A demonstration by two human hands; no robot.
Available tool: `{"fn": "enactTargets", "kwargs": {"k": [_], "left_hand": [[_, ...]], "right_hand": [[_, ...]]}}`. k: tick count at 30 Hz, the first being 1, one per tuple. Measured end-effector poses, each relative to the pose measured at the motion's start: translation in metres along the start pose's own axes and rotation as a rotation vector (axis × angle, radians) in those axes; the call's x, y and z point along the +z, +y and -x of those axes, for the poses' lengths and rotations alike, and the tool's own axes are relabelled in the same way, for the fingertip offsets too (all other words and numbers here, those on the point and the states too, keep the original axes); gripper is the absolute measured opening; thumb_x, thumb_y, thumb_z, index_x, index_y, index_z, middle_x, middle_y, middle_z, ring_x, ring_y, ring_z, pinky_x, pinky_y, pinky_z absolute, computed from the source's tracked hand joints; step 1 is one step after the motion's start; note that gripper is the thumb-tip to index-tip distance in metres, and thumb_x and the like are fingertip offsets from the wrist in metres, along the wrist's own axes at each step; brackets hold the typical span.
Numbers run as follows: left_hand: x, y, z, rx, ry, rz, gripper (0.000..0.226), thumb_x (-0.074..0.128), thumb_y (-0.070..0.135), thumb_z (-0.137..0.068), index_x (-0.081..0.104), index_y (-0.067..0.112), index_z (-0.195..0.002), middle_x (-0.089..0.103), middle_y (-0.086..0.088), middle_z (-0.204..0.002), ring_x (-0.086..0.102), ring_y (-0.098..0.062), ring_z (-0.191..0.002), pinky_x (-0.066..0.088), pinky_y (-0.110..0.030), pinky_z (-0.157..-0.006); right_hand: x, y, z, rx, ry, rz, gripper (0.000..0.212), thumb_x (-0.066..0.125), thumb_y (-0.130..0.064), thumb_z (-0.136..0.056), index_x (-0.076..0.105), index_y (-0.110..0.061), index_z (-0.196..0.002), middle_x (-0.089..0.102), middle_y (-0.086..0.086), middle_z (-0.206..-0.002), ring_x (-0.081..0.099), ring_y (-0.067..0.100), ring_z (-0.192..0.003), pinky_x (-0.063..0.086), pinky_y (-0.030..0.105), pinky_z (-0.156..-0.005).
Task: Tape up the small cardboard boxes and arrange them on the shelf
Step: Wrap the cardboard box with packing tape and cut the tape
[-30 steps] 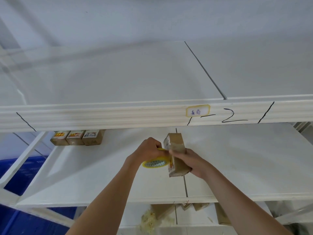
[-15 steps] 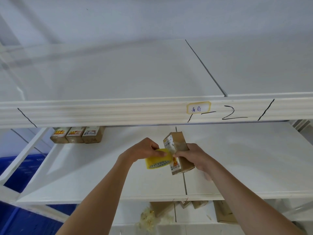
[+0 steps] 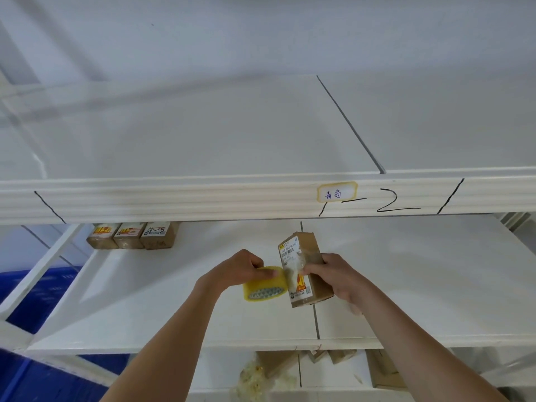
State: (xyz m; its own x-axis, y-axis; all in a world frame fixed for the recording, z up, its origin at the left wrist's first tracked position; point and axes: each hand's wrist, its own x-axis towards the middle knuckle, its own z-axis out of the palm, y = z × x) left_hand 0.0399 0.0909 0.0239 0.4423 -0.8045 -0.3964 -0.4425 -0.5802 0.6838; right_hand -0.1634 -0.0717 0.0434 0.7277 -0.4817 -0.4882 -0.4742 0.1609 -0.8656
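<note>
Far to the left of the box, three finished boxes [image 3: 132, 235] stand in a row at the back of the shelf [image 3: 139, 300]. The left hand [image 3: 236, 269] grips the yellow tape roll [image 3: 264, 284], just left of the box and touching it. The box [image 3: 304, 269] is held above the shelf, tilted, by the right hand [image 3: 333, 275], fingers curled around its right side. It looks light and stiff, so I think holding its flat sides is best, while the shiny tape may slip
</note>
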Motion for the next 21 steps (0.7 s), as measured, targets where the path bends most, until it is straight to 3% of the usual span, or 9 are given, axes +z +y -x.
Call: {"fn": "enactTargets", "kwargs": {"k": [3, 7, 10, 17, 21], "left_hand": [[-0.002, -0.009, 0.003, 0.035, -0.038, 0.044, 0.05, 0.073, 0.076, -0.064, 0.067, 0.027, -0.058, 0.051, 0.013, -0.056, 0.045, -0.004, -0.056, 0.034, -0.024, -0.059], [0.004, -0.009, -0.008, -0.03, 0.065, -0.136, 0.054, 0.072, 0.075, -0.069, 0.067, 0.022, -0.059, 0.059, 0.009, -0.062, 0.054, -0.008, -0.061, 0.041, -0.023, -0.059], [0.007, -0.011, -0.011, -0.095, 0.109, -0.219, 0.06, 0.07, 0.081, -0.066, 0.06, 0.023, -0.055, 0.059, 0.01, -0.06, 0.058, -0.006, -0.058, 0.041, -0.02, -0.053], [0.015, -0.007, -0.014, -0.131, 0.072, -0.157, 0.064, 0.067, 0.087, -0.06, 0.055, 0.025, -0.053, 0.056, 0.01, -0.058, 0.055, -0.007, -0.057, 0.04, -0.022, -0.054], [0.012, -0.003, -0.014, -0.12, 0.003, -0.119, 0.065, 0.067, 0.087, -0.059, 0.054, 0.023, -0.055, 0.057, 0.007, -0.06, 0.058, -0.011, -0.062, 0.043, -0.025, -0.062]], "right_hand": [[-0.005, 0.003, 0.002, 0.009, -0.011, -0.006, 0.029, 0.075, -0.013, -0.084, 0.072, -0.011, -0.113, 0.079, 0.006, -0.099, 0.076, 0.024, -0.094, 0.061, 0.035, -0.078], [-0.002, 0.003, 0.006, 0.001, -0.013, -0.024, 0.03, 0.074, -0.014, -0.085, 0.07, -0.012, -0.115, 0.078, 0.008, -0.104, 0.074, 0.026, -0.099, 0.061, 0.04, -0.087], [-0.002, 0.004, 0.008, 0.003, -0.025, -0.04, 0.03, 0.074, -0.015, -0.086, 0.07, -0.013, -0.116, 0.078, 0.007, -0.103, 0.075, 0.025, -0.098, 0.062, 0.037, -0.084], [-0.002, 0.009, 0.006, 0.03, -0.087, -0.165, 0.03, 0.07, -0.012, -0.087, 0.067, -0.01, -0.117, 0.078, 0.01, -0.103, 0.076, 0.025, -0.093, 0.061, 0.034, -0.07], [-0.004, 0.012, 0.006, 0.001, -0.14, -0.224, 0.047, 0.073, -0.019, -0.079, 0.066, -0.009, -0.124, 0.076, 0.013, -0.11, 0.075, 0.029, -0.1, 0.06, 0.034, -0.07]]}}
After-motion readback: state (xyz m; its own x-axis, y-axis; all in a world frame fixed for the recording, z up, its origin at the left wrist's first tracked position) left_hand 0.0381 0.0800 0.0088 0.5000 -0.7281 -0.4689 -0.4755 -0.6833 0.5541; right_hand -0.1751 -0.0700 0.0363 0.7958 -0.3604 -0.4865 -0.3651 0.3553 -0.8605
